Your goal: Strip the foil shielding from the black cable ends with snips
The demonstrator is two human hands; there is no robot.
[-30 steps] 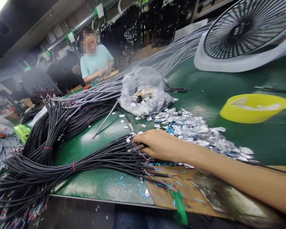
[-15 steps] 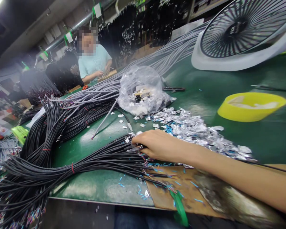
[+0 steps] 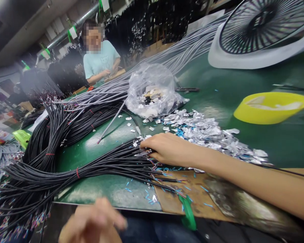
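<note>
A bundle of black cables (image 3: pixel 101 168), tied with a red band (image 3: pixel 78 172), lies along the near edge of the green table. At its stripped right-hand ends, with thin coloured wires showing, rests my right hand (image 3: pixel 167 148). The fingers are curled closed, and a dark piece with a silvery tip shows under them, too hidden to name. My left hand (image 3: pixel 93 222) is at the bottom, in front of the table edge, smeared by motion. Beside my right forearm spreads a heap of silver foil scraps (image 3: pixel 205 131).
Beyond stand a clear plastic bag (image 3: pixel 152 76) of scraps, grey cables (image 3: pixel 111 92), a yellow tape roll (image 3: pixel 268 113) and a fan (image 3: pixel 253 60). Brown board (image 3: pixel 172 199) and green tape (image 3: pixel 188 212) lie at the near edge. A person (image 3: pixel 101 62) works across the table.
My left hand has come into view at the bottom. My right hand stays at the cable ends. The whole view has shifted slightly.
</note>
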